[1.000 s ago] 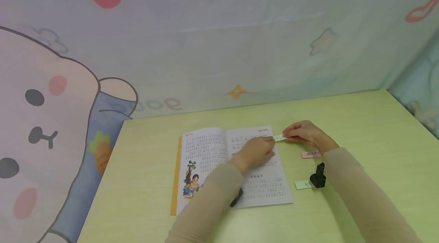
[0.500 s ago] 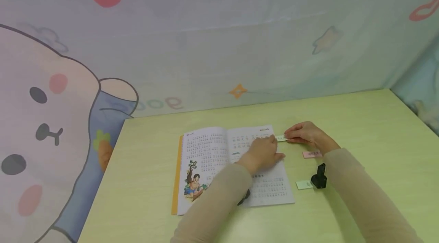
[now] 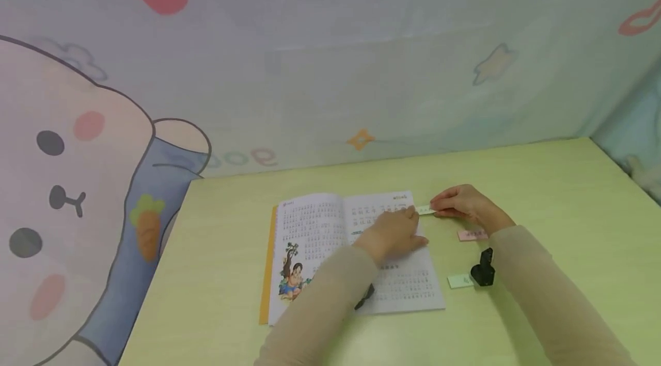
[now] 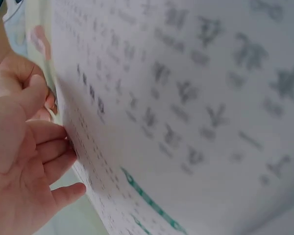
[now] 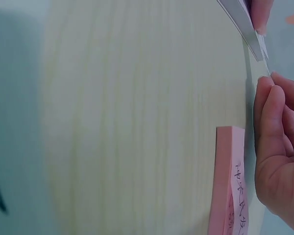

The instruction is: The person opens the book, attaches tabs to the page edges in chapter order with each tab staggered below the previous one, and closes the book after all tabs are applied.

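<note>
Over the right half of the open book (image 3: pixel 408 294), I see the left hand (image 3: pixel 393 230) with fingers loose. At the book's right edge, the right hand (image 3: pixel 469 205) pinches a whitish strip (image 3: pixel 425 210). A pink strip (image 3: pixel 470 236) and green strip (image 3: pixel 458 281) lie right of the book.

1. Left hand (image 4: pixel 27 156) touches the printed page (image 4: pixel 157 169) at its edge.
2. Right hand (image 4: pixel 14 73) sits beyond the left hand, which partly hides it.
3. Page fills centre and right — blurred characters (image 4: pixel 216 116), with a green pencil-shaped graphic (image 4: pixel 152 199) near the bottom.
</note>
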The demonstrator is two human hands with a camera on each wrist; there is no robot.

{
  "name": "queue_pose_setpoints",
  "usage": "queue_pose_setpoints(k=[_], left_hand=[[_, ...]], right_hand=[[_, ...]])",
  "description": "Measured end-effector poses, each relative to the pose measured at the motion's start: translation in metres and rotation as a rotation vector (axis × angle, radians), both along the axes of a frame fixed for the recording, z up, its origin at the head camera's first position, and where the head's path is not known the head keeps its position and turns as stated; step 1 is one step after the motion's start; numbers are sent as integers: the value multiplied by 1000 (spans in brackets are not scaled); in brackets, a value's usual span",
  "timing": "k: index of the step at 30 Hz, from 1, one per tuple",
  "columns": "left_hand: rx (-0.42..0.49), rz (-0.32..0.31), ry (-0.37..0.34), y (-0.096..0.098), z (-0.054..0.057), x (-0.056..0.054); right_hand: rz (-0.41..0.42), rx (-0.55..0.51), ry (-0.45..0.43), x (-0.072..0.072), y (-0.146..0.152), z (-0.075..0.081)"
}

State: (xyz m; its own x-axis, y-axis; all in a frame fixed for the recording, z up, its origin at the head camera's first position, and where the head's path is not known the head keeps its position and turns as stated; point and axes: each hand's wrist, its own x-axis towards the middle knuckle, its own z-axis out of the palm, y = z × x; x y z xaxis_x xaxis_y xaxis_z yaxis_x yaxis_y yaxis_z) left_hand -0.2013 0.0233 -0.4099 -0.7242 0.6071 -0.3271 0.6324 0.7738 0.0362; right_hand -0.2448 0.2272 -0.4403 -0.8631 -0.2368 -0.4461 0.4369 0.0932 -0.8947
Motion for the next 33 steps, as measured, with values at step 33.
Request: queue_pose_setpoints(k=[33], left_hand=[[40, -79, 23, -24, 6, -10]], right_hand=[[6, 11, 19, 3, 3, 1]])
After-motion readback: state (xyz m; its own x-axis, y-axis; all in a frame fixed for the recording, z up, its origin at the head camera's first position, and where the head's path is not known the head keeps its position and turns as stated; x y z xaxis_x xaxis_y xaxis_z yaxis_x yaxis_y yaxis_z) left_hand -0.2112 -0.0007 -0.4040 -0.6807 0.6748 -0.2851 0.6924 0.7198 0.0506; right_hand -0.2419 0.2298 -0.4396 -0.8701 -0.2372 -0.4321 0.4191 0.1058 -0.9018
